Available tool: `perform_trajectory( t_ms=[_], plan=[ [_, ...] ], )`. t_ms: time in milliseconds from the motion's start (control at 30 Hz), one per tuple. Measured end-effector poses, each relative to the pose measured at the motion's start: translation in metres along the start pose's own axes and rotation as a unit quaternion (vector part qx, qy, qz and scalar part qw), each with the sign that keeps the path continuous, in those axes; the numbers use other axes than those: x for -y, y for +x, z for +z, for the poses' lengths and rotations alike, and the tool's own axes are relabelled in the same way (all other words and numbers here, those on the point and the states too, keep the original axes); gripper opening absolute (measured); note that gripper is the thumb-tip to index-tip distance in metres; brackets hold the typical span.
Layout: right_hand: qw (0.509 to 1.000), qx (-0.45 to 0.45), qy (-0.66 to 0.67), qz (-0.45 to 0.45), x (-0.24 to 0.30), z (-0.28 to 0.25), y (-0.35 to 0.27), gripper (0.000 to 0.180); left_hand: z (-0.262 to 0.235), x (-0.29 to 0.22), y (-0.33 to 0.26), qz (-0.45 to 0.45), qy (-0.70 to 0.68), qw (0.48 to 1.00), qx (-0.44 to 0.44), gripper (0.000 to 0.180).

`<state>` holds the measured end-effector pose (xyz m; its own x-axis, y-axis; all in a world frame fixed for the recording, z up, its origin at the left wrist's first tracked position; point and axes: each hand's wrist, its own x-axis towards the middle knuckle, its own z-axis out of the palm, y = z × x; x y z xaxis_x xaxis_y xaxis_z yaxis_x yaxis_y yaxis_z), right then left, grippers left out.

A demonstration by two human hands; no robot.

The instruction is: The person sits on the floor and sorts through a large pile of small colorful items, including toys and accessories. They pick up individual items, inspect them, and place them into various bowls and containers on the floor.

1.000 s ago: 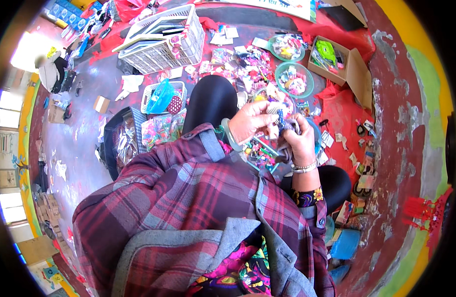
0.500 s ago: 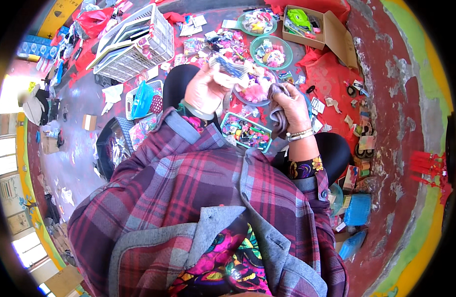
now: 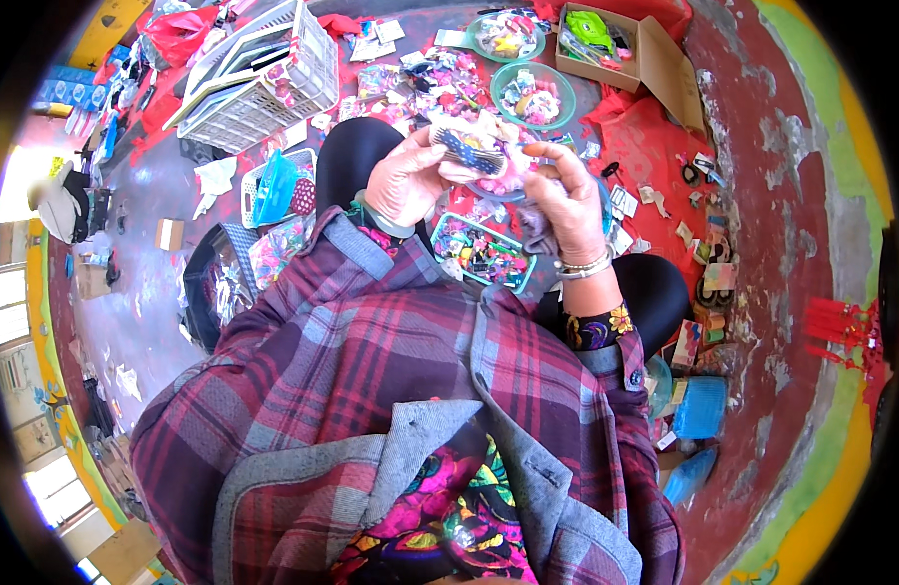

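My left hand (image 3: pixel 401 187) pinches a small fabric piece (image 3: pixel 471 154), dark blue with white dots and pale striped edges, which looks like a bow. To its right, my right hand (image 3: pixel 572 203) is raised with thumb and forefinger curved towards the piece, apart from it. A crumpled grey-purple cloth (image 3: pixel 537 230) hangs under that hand's palm, held by the lower fingers, which are partly hidden. Below the hands a green-rimmed tray (image 3: pixel 449 265) holds many small colourful pieces. Behind them is a bowl of pink fluffy pieces (image 3: pixel 508 183), partly covered by the hands.
Two green bowls (image 3: pixel 572 105) (image 3: pixel 470 44) with small ornaments stand farther off, beside an open cardboard box (image 3: pixel 654 83). A white plastic crate (image 3: pixel 318 83) stands at the far left, near a white basket (image 3: pixel 250 200). Red sheeting (image 3: pixel 654 132) covers the floor at right.
My right hand has turned, its thumb and forefinger now lifted towards the fabric piece, while the cloth hangs lower beneath the palm. The fabric piece has tilted and moved slightly right.
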<state>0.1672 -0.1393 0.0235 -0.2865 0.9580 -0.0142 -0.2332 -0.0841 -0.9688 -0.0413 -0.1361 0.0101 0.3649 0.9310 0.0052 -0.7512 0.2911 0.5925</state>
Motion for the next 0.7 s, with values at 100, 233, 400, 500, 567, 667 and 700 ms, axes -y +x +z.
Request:
perform_trajectory(
  t_ms=[100,233,400,500,567,667,700],
  plan=[
    [0.985,-0.012,-0.157,-0.071,-0.014,0.005,0.001,0.031,0.0,0.012,0.001,-0.02,0.012,1.0,0.006,0.032],
    [0.998,-0.041,0.049,-0.021,-0.028,0.001,0.004,0.02,-0.006,0.019,0.002,-0.068,0.04,0.997,-0.02,0.027],
    [0.97,-0.196,0.14,0.02,0.006,-0.056,0.005,0.017,-0.028,0.02,0.01,-0.075,0.035,0.992,-0.091,0.02],
    [0.946,-0.286,0.142,-0.061,0.028,-0.108,-0.013,0.017,-0.039,0.018,0.017,-0.097,0.032,0.989,-0.104,0.021],
    [0.93,-0.345,0.108,-0.067,0.035,-0.115,-0.028,0.017,-0.047,0.019,0.019,-0.102,0.057,0.982,-0.151,0.02],
    [0.921,-0.386,0.047,-0.019,0.025,-0.137,-0.042,0.015,-0.068,0.032,0.023,-0.112,0.086,0.967,-0.214,0.022],
    [0.919,-0.391,0.045,-0.007,0.021,-0.142,-0.045,0.015,-0.078,0.039,0.024,-0.133,0.1,0.956,-0.24,0.022]
  ],
)
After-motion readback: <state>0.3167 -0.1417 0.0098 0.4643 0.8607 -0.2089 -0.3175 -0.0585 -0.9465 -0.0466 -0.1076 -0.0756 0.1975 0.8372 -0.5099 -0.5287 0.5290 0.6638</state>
